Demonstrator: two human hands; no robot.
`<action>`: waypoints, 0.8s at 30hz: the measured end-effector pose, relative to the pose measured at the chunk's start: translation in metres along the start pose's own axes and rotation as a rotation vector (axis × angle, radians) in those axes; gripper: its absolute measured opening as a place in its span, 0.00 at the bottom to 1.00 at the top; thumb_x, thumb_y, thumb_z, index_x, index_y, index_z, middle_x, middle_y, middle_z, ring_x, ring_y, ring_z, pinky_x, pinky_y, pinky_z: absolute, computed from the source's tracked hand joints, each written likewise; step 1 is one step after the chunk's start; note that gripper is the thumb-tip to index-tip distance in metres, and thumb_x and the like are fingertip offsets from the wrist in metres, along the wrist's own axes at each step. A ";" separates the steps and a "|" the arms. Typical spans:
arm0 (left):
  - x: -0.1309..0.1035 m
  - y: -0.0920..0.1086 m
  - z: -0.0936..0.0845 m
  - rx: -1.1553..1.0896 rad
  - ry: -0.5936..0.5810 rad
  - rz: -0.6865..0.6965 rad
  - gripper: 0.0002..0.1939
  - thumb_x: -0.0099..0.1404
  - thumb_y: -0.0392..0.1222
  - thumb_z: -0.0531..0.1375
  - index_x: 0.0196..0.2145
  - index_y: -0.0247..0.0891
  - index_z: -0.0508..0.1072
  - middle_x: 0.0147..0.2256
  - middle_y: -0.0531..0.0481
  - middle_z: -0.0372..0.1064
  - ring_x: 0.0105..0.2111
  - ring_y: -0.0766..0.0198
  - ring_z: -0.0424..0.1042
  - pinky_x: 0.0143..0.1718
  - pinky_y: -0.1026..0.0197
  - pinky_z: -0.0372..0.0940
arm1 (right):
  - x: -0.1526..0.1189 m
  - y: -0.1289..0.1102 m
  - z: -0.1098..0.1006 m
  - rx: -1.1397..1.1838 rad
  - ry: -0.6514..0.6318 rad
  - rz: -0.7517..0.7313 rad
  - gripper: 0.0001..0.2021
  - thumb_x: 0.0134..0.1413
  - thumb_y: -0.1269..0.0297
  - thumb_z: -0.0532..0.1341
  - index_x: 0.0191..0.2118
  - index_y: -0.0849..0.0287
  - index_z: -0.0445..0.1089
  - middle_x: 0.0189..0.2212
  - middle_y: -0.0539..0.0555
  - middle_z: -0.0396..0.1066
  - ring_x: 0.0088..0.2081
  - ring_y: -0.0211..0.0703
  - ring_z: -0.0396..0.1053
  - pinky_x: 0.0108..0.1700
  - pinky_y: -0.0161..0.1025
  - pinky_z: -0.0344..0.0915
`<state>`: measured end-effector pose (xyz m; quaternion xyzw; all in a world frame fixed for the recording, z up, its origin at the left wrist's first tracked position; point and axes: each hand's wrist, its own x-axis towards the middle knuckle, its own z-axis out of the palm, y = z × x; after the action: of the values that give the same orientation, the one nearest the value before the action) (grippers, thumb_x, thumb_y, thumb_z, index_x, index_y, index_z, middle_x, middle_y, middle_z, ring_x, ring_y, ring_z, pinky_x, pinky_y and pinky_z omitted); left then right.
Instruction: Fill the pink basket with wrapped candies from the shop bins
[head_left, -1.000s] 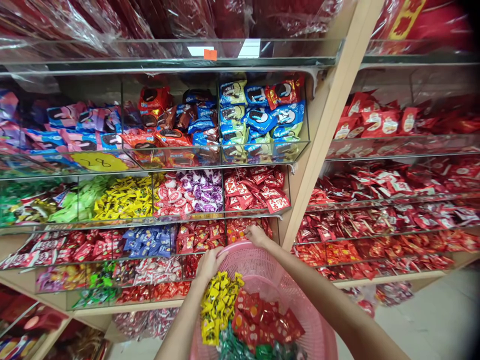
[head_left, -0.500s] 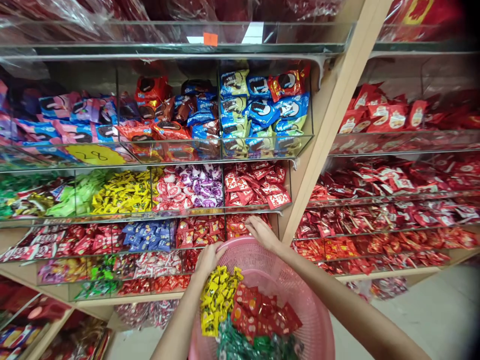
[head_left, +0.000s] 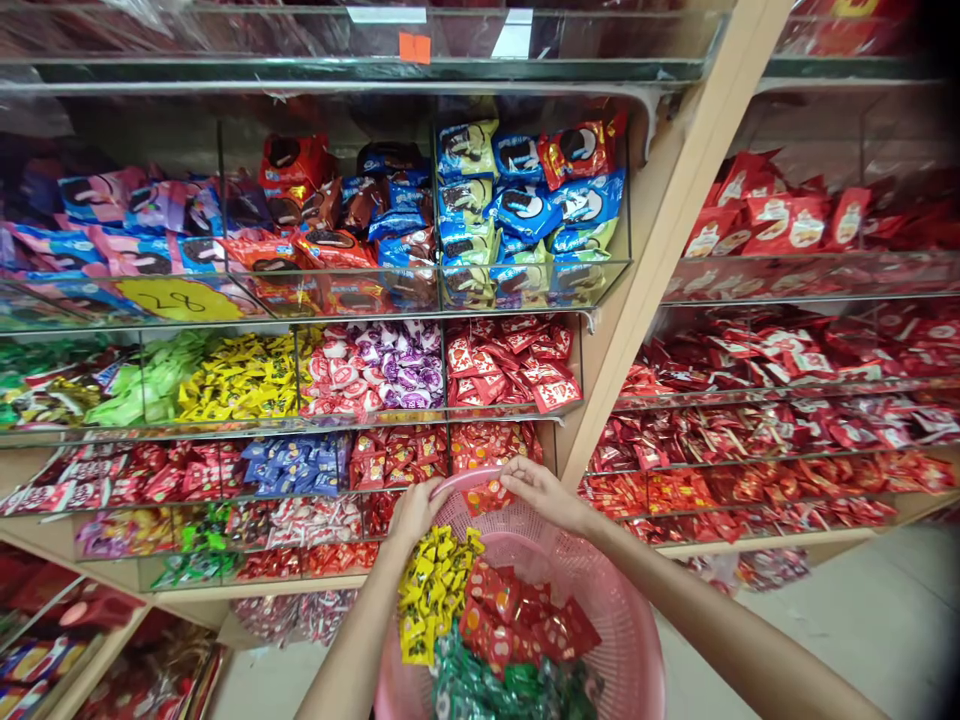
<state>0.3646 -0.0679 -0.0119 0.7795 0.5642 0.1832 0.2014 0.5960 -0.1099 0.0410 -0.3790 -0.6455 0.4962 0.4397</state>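
Note:
My left hand [head_left: 415, 512] grips the rim of a pink mesh basket [head_left: 630, 610] at the bottom centre. Inside lie yellow packets [head_left: 435, 590] at the left, red packets [head_left: 521, 615] in the middle and green packets [head_left: 510, 685] toward me. Just inside the basket's far rim, my right hand [head_left: 536, 490] pinches a red packet [head_left: 487, 496] by its right end. Behind the basket is a shelf compartment of similar red packets [head_left: 491, 446].
Divided clear shelves hold blue cookie packets [head_left: 525, 210], yellow sweets [head_left: 244, 380] and purple sweets [head_left: 405, 365]. A slanting wooden post [head_left: 679, 220] separates them from shelves of red packets [head_left: 787, 350] at the right. Pale floor [head_left: 847, 620] shows below.
My right hand has drawn back from the shelf compartment to over the basket's far rim, and a red packet now shows in its fingers. My left hand stays on the rim.

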 end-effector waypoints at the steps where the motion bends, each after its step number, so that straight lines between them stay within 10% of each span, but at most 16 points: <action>1: 0.000 0.000 0.000 0.002 0.001 0.000 0.20 0.63 0.56 0.46 0.39 0.44 0.72 0.32 0.50 0.72 0.32 0.65 0.69 0.30 0.69 0.54 | -0.001 0.001 0.000 0.043 -0.004 0.030 0.13 0.52 0.53 0.56 0.34 0.59 0.62 0.28 0.48 0.62 0.31 0.34 0.60 0.36 0.35 0.58; 6: 0.000 -0.002 0.001 0.010 0.010 -0.006 0.22 0.63 0.57 0.45 0.38 0.44 0.72 0.30 0.51 0.72 0.31 0.65 0.69 0.30 0.69 0.54 | -0.002 0.003 -0.008 0.118 -0.075 0.159 0.16 0.48 0.51 0.59 0.34 0.60 0.63 0.26 0.47 0.61 0.28 0.32 0.58 0.33 0.33 0.56; 15: 0.000 0.000 -0.002 -0.002 -0.008 -0.023 0.21 0.63 0.56 0.46 0.43 0.45 0.71 0.35 0.49 0.73 0.37 0.63 0.70 0.34 0.68 0.56 | -0.003 0.006 -0.002 -0.428 -0.747 0.201 0.06 0.49 0.66 0.58 0.34 0.61 0.69 0.27 0.49 0.67 0.28 0.33 0.62 0.29 0.31 0.57; 24: 0.000 0.003 -0.004 0.022 -0.017 -0.044 0.20 0.63 0.55 0.46 0.42 0.44 0.71 0.35 0.49 0.72 0.36 0.63 0.69 0.35 0.68 0.56 | -0.018 0.028 0.047 -0.794 -0.797 0.000 0.10 0.36 0.78 0.58 0.21 0.55 0.71 0.18 0.44 0.68 0.20 0.33 0.59 0.24 0.31 0.54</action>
<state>0.3651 -0.0686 -0.0074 0.7705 0.5815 0.1658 0.2017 0.5592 -0.1347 0.0047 -0.2987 -0.8991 0.3198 -0.0145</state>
